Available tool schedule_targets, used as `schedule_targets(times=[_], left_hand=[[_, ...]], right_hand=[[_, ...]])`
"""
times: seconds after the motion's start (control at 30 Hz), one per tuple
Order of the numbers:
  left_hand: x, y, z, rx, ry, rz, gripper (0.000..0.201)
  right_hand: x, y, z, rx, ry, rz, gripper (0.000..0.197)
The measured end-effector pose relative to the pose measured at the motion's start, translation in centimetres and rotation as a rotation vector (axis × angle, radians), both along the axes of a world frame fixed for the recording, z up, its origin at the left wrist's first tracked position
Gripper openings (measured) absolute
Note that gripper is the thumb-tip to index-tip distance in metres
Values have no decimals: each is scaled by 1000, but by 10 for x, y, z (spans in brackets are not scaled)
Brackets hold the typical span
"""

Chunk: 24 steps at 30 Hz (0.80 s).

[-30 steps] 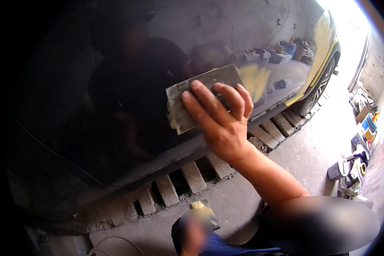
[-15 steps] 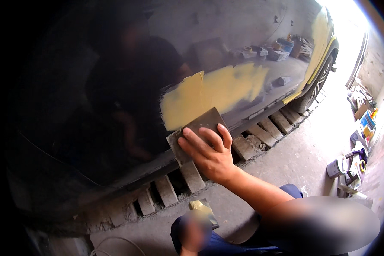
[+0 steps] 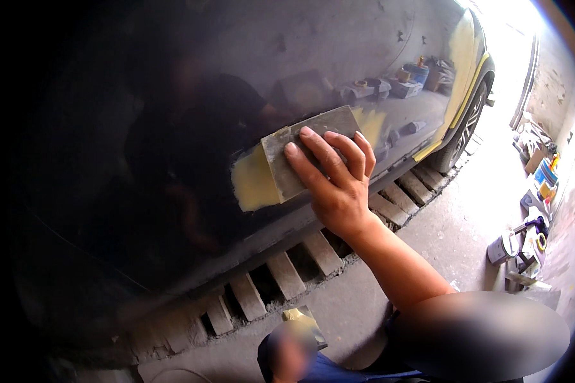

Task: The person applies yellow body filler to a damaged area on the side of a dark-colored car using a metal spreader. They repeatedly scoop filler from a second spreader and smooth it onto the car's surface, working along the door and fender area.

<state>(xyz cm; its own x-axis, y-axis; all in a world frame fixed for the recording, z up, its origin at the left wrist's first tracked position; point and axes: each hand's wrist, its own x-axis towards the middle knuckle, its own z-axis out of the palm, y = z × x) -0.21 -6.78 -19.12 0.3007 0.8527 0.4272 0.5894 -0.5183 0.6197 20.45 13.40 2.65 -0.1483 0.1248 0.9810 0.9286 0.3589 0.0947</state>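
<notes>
My right hand (image 3: 342, 185) grips a flat grey rectangular filler spreader (image 3: 310, 137), its fingers laid along the near face. The thumb is hidden. The spreader rests against the dark car door panel (image 3: 191, 147), over a patch of yellow body filler (image 3: 255, 182) that shows at both sides of it. Low in the picture, my left hand (image 3: 291, 360) is blurred near my blue-clad knee. A small putty board (image 3: 313, 322) with yellow filler on it juts out just beyond that hand and appears held by it, though the fingers do not show clearly.
Grey blocks (image 3: 284, 274) line the floor beneath the car's sill. At the right, a wheel (image 3: 463, 131) stands below more yellow filler on the bodywork. A tin (image 3: 503, 247), a tape roll (image 3: 541, 241) and several loose items lie along the wall. A hose (image 3: 179, 373) curves at the bottom left.
My right hand and the spreader have moved up and to the right across the filler patch, covering its middle. The ragged raised upper edge there is no longer visible. My left hand stays low.
</notes>
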Motion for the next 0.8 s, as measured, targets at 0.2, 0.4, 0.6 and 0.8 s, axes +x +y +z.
schedule_targets(times=[0.2, 0.4, 0.6, 0.8], left_hand=[[0, 1, 1, -51, -14, -8, 22], [-7, -1, -8, 36, 5, -20, 20], [-4, 2, -1, -27, 34, -19, 18], [-6, 7, -6, -19, -14, -43, 18]], right_hand=[[-4, 6, -15, -29, -28, 8, 42], [4, -4, -6, -23, 15, 17, 40], [-1, 14, -14, -18, 21, 0, 43], [6, -1, -27, -83, -13, 10, 42]])
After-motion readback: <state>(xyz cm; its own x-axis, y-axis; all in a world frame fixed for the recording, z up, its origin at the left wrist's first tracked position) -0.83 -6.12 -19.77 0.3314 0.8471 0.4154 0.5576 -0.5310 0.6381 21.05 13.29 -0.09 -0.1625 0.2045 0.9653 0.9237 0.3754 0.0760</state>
